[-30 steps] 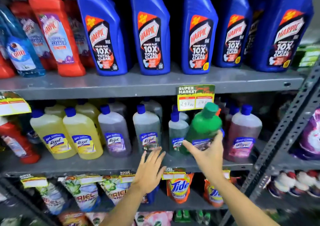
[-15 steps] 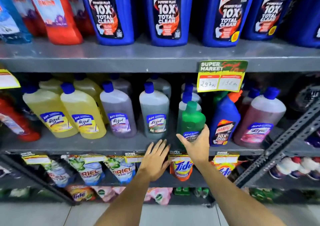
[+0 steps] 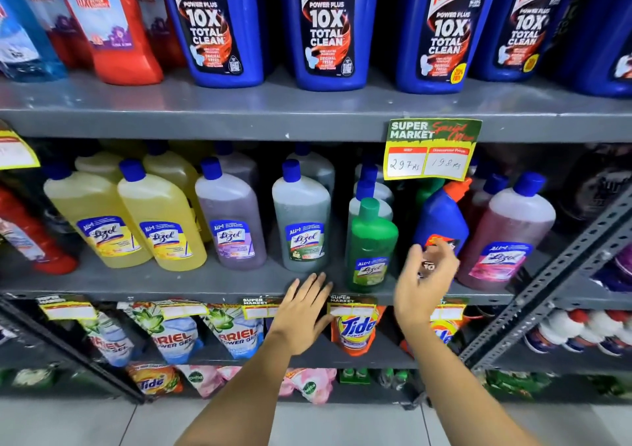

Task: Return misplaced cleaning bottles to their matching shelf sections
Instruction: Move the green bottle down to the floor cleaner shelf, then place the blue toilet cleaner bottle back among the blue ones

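1. The grey metal shelving (image 3: 239, 110) fills the view; its middle shelf (image 3: 205, 285) runs from 9 to 3 o'clock.
2. Large blue Harpic bottles (image 3: 328, 28) line the top shelf at 12 o'clock.
3. Lizol bottles stand along the middle shelf: yellow ones (image 3: 160, 220) at 9 o'clock, a grey-green one (image 3: 301, 220) near the centre, a pink one (image 3: 506, 233) at 3 o'clock.
4. A small blue Harpic bottle (image 3: 441, 216) stands upright among them, between the green and pink bottles.
5. The green Lizol bottle (image 3: 371, 244) stands upright at the shelf's front edge, just past centre towards 3 o'clock, touched by neither hand.
6. The right hand (image 3: 424, 285) is loosely open, fingers curled, in front of the small Harpic bottle's label; contact cannot be told.
7. The left hand (image 3: 302, 312) is flat and spread at 6 o'clock, fingertips at the shelf lip.
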{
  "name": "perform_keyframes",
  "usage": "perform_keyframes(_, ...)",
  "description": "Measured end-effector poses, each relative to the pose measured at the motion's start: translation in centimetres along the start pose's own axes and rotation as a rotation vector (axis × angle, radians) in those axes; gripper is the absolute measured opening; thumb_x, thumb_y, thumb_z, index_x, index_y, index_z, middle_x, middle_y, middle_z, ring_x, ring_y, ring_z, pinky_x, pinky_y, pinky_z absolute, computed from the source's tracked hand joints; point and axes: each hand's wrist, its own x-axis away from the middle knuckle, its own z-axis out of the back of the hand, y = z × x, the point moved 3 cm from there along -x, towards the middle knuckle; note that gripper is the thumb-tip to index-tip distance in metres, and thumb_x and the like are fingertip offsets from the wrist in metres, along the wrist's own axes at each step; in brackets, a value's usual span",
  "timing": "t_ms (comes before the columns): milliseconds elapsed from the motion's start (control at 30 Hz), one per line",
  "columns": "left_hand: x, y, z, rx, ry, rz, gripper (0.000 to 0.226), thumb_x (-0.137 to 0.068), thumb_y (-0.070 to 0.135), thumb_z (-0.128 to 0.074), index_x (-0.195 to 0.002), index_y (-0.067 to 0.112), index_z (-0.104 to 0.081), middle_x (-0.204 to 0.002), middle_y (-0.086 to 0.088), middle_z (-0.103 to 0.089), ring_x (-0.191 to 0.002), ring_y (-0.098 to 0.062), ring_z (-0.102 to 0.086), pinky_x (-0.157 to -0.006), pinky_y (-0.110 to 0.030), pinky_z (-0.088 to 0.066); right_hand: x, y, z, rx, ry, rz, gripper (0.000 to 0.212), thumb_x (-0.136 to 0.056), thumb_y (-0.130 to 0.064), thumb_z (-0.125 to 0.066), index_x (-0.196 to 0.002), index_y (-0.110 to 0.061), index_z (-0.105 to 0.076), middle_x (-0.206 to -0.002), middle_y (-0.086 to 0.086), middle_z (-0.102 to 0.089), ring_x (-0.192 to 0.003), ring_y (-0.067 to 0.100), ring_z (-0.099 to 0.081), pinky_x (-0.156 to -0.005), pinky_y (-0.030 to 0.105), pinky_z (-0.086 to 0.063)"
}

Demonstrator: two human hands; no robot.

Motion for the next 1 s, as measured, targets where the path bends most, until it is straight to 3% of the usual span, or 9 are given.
perform_keyframes(67, 0.0, 0.0, -0.2, -0.019, 0.0, 0.008, 0.069, -0.099, 0.056, -0.011, -0.148, 0.013, -0.033, -0.156, -0.01, -0.031, -0.143, -0.027, -0.027, -0.115, -0.049, -0.02, -2.2, 0.5, 1.3, 0.042, 0.113, 0.045, 0.042, -0.088, -0.019, -0.06, -0.126, -0.005, -0.049, -0.116, 0.016, -0.048, -0.109, 0.03, -0.049, -0.097, 0.048, -0.042)
perform_keyframes(200, -0.2, 0.0, -0.7, -0.037, -0.008, 0.025, 0.065, -0.097, 0.053, -0.021, -0.147, 0.013, -0.036, -0.154, -0.01, -0.035, -0.141, -0.027, -0.032, -0.113, -0.05, -0.024, -4.8, 1.9, 2.1, 0.147, 0.112, 0.008, 0.071, -0.079, -0.018, -0.067, -0.14, -0.003, -0.036, -0.137, 0.022, -0.038, -0.132, 0.035, -0.035, -0.113, 0.047, -0.03)
perform_keyframes(367, -0.2, -0.2, -0.8, -0.031, -0.002, 0.018, 0.073, -0.097, 0.059, -0.005, -0.151, 0.014, -0.026, -0.158, -0.008, -0.023, -0.145, -0.027, -0.021, -0.116, -0.047, -0.01, -5.8, 2.6, 0.8, 0.239, -0.06, 0.007, 0.095, -0.071, -0.024, -0.076, -0.147, -0.001, -0.024, -0.147, 0.022, -0.033, -0.139, 0.033, -0.027, -0.115, 0.038, -0.021)
perform_keyframes(467, 0.0, -0.1, -0.5, -0.007, 0.011, 0.007, 0.081, -0.092, 0.063, 0.006, -0.153, 0.016, -0.019, -0.16, -0.006, -0.014, -0.147, -0.024, -0.011, -0.116, -0.043, 0.001, -5.5, 3.3, 0.4, 0.312, -0.151, -0.004, 0.11, -0.068, -0.029, -0.084, -0.151, -0.003, -0.015, -0.152, 0.02, -0.029, -0.14, 0.032, -0.026, -0.115, 0.039, -0.021)
perform_keyframes(533, 0.0, 0.0, -0.3, 0.003, 0.018, 0.002, 0.08, -0.093, 0.063, 0.005, -0.153, 0.016, -0.02, -0.16, -0.006, -0.015, -0.147, -0.024, -0.011, -0.117, -0.044, 0.0, -5.6, 3.9, 0.2, 0.325, -0.18, -0.049, 0.12, -0.065, -0.031, -0.088, -0.153, -0.007, -0.009, -0.153, 0.019, -0.028, -0.141, 0.031, -0.027, -0.115, 0.04, -0.023)
perform_keyframes(733, 0.4, -0.3, -0.3, -0.028, 0.059, -0.052, 0.06, -0.1, 0.049, -0.026, -0.149, 0.014, -0.031, -0.157, -0.004, -0.021, -0.145, -0.026, -0.021, -0.115, -0.046, -0.019, -5.8, 2.9, 1.2, 0.269, -0.124, -0.251, 0.106, -0.059, -0.025, -0.092, -0.143, -0.005, -0.031, -0.141, 0.015, -0.047, -0.127, 0.032, -0.049, -0.105, 0.037, -0.036)
perform_keyframes(800, 0.3, -0.4, 0.7, -0.042, 0.086, -0.078, 0.055, -0.098, 0.041, -0.03, -0.147, 0.015, -0.037, -0.158, -0.003, -0.024, -0.146, -0.022, -0.014, -0.113, -0.046, -0.029, -5.5, 2.1, 2.0, 0.279, -0.094, -0.237, 0.106, -0.058, -0.027, -0.092, -0.142, -0.004, -0.032, -0.14, 0.015, -0.049, -0.127, 0.031, -0.05, -0.104, 0.038, -0.037)
perform_keyframes(867, 0.9, 0.7, 4.5, -0.08, 0.181, -0.114, 0.052, -0.098, 0.034, -0.033, -0.146, 0.014, -0.039, -0.159, -0.002, -0.022, -0.147, -0.021, -0.012, -0.114, -0.045, -0.026, -5.3, -0.3, 4.2, 0.226, -0.069, -0.152, 0.111, -0.055, -0.031, -0.093, -0.143, -0.004, -0.031, -0.14, 0.015, -0.049, -0.126, 0.031, -0.05, -0.104, 0.04, -0.038)
perform_keyframes(1000, 0.0, 2.5, 11.6, -0.056, 0.395, -0.275, 0.046, -0.098, 0.022, -0.038, -0.142, 0.009, -0.042, -0.156, -0.01, -0.028, -0.142, -0.024, -0.029, -0.109, -0.046, -0.033, -5.1, -4.0, 7.7, 0.171, 0.006, -0.05, 0.106, -0.051, -0.032, -0.095, -0.138, -0.012, -0.037, -0.13, 0.013, -0.057, -0.116, 0.027, -0.056, -0.099, 0.038, -0.042)
